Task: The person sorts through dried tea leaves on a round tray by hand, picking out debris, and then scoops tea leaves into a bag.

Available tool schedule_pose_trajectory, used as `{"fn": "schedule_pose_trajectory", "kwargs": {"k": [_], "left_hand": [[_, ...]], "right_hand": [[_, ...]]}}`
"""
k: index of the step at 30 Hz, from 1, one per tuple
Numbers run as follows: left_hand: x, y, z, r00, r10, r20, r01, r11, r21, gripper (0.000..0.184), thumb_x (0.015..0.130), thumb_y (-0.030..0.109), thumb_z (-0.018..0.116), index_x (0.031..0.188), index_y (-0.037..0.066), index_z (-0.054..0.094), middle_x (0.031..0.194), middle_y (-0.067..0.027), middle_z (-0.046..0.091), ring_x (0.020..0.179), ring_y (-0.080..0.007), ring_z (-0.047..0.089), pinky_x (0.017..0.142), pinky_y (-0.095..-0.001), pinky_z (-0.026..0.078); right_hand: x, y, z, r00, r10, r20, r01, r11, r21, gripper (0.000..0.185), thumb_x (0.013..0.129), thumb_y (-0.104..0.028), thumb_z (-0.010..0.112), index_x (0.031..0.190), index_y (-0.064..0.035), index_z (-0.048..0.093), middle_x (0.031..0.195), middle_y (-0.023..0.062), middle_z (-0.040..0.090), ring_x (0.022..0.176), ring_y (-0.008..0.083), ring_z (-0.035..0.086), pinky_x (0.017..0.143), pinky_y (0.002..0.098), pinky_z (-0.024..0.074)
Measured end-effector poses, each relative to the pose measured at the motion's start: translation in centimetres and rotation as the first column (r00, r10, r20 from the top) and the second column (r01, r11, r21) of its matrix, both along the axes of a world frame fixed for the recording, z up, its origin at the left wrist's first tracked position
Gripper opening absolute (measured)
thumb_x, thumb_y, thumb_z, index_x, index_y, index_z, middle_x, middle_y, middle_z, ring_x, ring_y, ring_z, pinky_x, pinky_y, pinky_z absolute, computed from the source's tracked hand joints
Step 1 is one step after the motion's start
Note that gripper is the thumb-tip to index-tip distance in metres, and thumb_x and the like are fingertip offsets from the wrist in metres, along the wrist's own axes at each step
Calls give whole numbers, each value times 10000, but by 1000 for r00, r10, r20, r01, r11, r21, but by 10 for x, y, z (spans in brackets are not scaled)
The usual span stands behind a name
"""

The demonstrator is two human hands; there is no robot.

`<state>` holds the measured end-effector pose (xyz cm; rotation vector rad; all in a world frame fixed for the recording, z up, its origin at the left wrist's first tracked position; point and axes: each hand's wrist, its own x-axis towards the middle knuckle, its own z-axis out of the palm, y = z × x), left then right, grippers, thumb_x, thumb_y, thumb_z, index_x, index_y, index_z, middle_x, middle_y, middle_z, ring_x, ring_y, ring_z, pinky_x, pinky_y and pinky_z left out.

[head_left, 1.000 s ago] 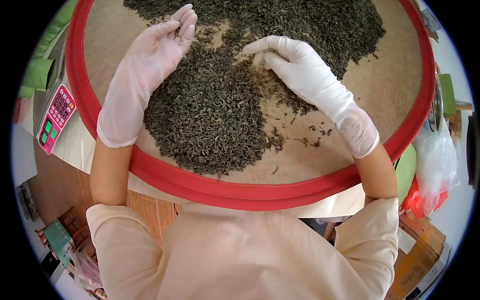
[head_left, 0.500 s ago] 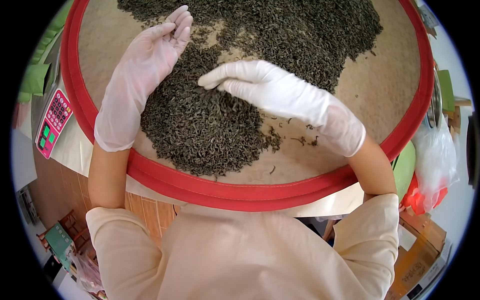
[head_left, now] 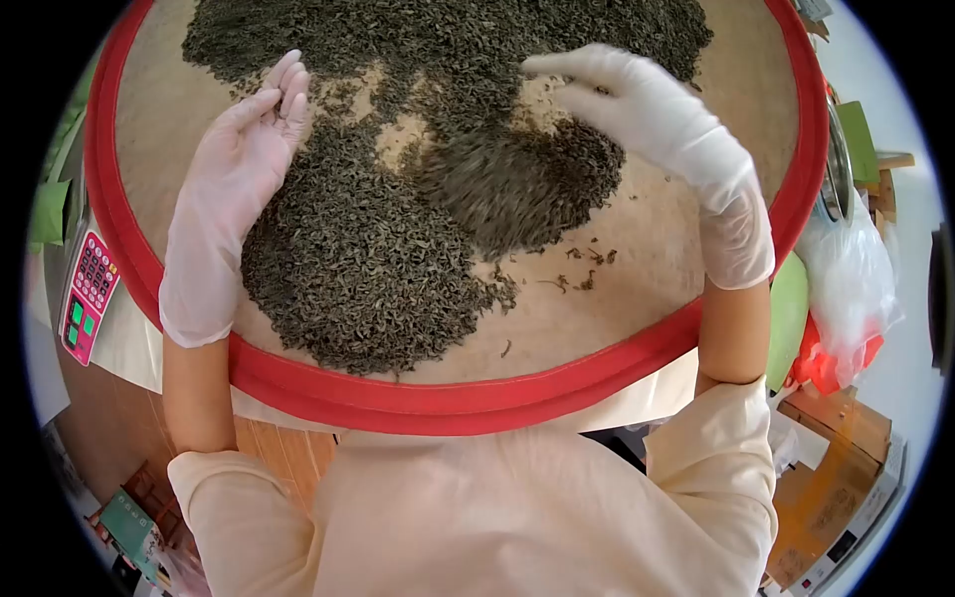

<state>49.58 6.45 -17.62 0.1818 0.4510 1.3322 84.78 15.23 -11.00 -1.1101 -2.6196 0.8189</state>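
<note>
Dark, curled dried tea leaves (head_left: 368, 249) lie in heaps on a big round tray with a red cloth rim (head_left: 438, 396). Both my hands wear thin white gloves. My left hand (head_left: 249, 139) is held palm up over the tray's left side, beside the near heap. Its fingers curl toward the thumb, and a tiny dark bit shows there, too small to name. Above the leaves at the right, my right hand (head_left: 627, 95) has its fingers stretched out and its thumb apart, with nothing in it. Under and left of it, a patch of leaves is blurred by motion.
A pink digital scale (head_left: 90, 289) stands left of the tray. To the right are a clear plastic bag (head_left: 851, 279), a red bag (head_left: 841, 358) and cardboard boxes (head_left: 831, 478). Green packets (head_left: 50, 211) lie at the far left.
My right hand has swept away and to the right, its fingers spreading. Leaves now lie spread to the right of the near heap. My left hand keeps its curled pose; the whole view has shifted slightly.
</note>
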Motion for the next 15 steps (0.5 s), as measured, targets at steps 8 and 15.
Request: {"fn": "schedule_pose_trajectory", "kwargs": {"k": [8,15], "left_hand": [[-6,4,-10,998,-55,23,55,998,6,392,989,-11,341,1373,-12,416,1317,-139,521,1185,-247,541,1021,-356,481],[2,3,-5,999,-46,-18,46,999,-18,394,976,-23,379,1369,-32,404,1305,-130,522,1184,-233,539,1016,-347,483]], "right_hand": [[23,-3,-8,976,-161,148,153,986,64,306,906,-183,554,1190,-104,633,959,143,683,822,304,656,816,359,515],[-19,-14,-44,997,77,26,-82,933,352,319,877,-178,617,1189,-114,639,1164,101,625,1052,283,606,954,376,488]]}}
